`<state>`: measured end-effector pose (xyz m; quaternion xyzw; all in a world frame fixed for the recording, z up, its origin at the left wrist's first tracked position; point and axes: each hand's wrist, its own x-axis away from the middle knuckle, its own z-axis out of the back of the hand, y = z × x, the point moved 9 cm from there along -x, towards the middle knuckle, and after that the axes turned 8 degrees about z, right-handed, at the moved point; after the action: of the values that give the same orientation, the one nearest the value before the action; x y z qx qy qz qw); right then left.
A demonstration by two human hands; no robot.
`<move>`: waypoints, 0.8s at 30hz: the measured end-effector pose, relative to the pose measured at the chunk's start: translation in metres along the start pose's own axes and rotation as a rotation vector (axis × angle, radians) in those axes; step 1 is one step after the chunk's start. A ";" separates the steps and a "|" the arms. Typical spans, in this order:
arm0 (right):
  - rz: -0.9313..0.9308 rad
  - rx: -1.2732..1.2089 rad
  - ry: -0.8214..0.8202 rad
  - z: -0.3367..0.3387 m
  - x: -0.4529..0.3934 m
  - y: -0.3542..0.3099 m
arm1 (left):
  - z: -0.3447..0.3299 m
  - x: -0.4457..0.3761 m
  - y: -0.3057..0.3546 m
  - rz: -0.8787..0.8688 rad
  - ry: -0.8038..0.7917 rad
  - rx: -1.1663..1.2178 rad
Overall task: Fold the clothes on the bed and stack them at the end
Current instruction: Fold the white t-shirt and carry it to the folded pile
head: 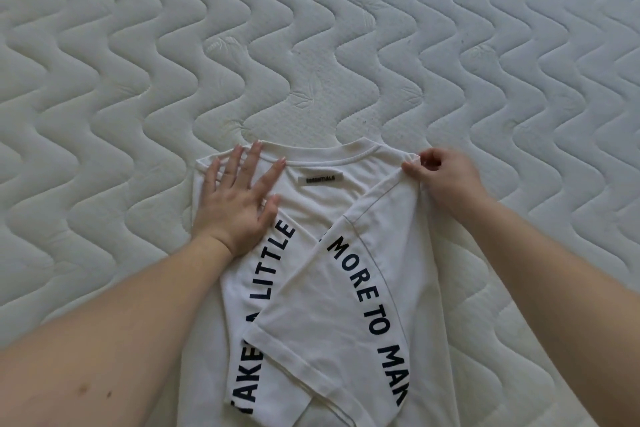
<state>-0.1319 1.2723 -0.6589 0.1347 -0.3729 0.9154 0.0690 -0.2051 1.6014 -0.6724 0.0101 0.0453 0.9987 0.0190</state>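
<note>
White T-shirt lies flat on quilted mattress, collar away from the person, black lettering arcing across it. Right sleeve folded diagonally over the body. Left hand pressed flat, fingers straight, beside collar. Right hand pinches fabric at the right shoulder fold.

One T-shirt, two hands, one mattress
</note>
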 end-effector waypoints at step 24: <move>0.092 0.330 -0.082 -0.030 -0.024 -0.070 | 0.057 -0.048 -0.102 0.450 -0.097 0.487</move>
<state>-0.0990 1.3425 -0.6397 0.1643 -0.2259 0.9601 -0.0111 -0.1523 1.7065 -0.6258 0.0718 0.2783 0.9361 -0.2028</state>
